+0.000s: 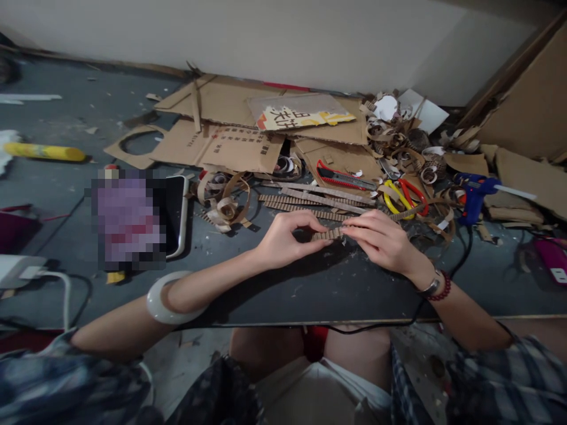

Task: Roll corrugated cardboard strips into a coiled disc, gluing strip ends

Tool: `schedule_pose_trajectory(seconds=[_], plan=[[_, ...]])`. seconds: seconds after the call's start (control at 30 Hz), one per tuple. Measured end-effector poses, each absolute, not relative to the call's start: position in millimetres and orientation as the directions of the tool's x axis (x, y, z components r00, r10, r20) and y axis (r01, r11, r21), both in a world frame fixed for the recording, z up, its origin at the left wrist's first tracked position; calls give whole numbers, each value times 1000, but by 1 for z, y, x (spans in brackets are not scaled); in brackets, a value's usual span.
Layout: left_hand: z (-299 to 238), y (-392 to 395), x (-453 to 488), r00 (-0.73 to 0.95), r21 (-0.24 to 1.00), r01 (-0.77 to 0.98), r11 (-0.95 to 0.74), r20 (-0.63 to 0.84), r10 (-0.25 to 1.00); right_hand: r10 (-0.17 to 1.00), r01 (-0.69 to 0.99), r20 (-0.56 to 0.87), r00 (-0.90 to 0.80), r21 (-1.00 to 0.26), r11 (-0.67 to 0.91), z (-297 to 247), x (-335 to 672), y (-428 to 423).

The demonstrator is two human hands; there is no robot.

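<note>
A narrow strip of corrugated cardboard (326, 235) is held between my two hands, low over the near part of the table. My left hand (290, 237) pinches its left end between thumb and fingers. On the other side, my right hand (380, 241) grips the strip with its fingertips close to the left ones. A ribbed length of cardboard (405, 212) sticks out past the right hand; whether it is the same strip I cannot tell. Just beyond the hands lie more corrugated strips (305, 206). Scissors with red and yellow handles (414, 198) rest behind my right hand.
A red and black utility knife (345, 177) lies on cardboard sheets (230, 144) at the back. Paper curls (225, 200) and scraps surround them. A blue glue gun (476, 198) with a cord is on the right. Left are a phone (177, 218) and a yellow tube (44, 152).
</note>
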State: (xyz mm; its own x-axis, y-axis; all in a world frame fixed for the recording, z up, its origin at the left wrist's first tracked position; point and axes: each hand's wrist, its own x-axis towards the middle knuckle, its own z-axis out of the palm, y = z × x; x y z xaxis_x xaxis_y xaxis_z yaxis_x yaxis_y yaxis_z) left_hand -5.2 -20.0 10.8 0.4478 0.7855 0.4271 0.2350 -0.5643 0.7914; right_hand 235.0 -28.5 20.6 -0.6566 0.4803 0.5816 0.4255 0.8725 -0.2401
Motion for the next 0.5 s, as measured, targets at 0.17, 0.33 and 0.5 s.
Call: schedule_pose_trajectory(seconds=[0.17,0.33,0.5], plan=[[11,-19,-5,450,793,228,-564,428,784,457,412,571,-682,-217,885,23,233,-30],[10,-20,-6,449,790,240,-564,425,786,430,411,559,-709,-168,896,25,232,-31],[10,-20,-4,441,787,237,-570,435,785,415,429,553,-723,-111,896,25,231,-30]])
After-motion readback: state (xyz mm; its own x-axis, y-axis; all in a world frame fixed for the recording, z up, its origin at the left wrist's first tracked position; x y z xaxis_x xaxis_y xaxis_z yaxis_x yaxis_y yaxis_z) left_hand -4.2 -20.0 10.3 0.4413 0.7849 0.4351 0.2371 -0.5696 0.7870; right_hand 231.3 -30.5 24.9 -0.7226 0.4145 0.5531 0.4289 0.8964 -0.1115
